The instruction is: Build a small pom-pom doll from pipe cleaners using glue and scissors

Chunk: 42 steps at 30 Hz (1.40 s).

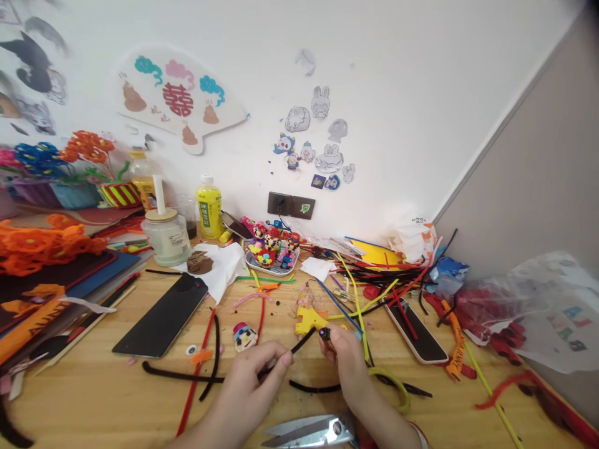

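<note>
The scissors point(311, 431) lie on the table point(116, 399) between both wrists; the tablet point(161, 317) lies left, the phone point(416, 330) right.

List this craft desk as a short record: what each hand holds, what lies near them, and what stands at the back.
left hand: pinches one end of a black pipe cleaner
right hand: pinches the other end, at a small dark bead
in front of hands: scissors, shut, flat on the wooden desk
beyond hands: small face figure, yellow glue gun
left of hands: dark phone, face down
back: yellow bottle, lidded jar
</note>
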Motion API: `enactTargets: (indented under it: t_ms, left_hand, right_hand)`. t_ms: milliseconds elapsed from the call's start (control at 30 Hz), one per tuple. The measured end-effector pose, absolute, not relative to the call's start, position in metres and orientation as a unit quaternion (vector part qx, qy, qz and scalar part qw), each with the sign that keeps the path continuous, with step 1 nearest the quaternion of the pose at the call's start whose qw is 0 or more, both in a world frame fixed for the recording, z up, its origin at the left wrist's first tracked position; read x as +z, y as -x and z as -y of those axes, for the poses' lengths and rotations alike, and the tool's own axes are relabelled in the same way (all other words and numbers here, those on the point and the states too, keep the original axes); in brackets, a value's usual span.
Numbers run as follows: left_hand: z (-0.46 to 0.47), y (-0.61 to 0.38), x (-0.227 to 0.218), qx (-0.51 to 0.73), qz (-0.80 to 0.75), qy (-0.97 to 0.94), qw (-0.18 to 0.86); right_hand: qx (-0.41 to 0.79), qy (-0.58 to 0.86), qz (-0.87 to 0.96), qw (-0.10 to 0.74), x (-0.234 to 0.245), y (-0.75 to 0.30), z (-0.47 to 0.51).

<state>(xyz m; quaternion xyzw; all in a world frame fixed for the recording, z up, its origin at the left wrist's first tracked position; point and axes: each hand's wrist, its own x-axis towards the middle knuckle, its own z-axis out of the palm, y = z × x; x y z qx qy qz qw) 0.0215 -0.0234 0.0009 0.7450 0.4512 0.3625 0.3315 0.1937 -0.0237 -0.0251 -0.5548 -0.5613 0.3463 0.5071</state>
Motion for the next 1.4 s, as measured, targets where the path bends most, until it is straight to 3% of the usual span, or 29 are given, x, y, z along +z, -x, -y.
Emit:
enactTargets:
  t_ms: [1400]
  left_hand:
    - [0.0264, -0.0227, 0.0035, 0.330, -0.454, -0.761, 0.326]
  right_hand:
    - [0.356, 0.575, 0.554, 0.485, -0.0221, -0.1904, 0.0249]
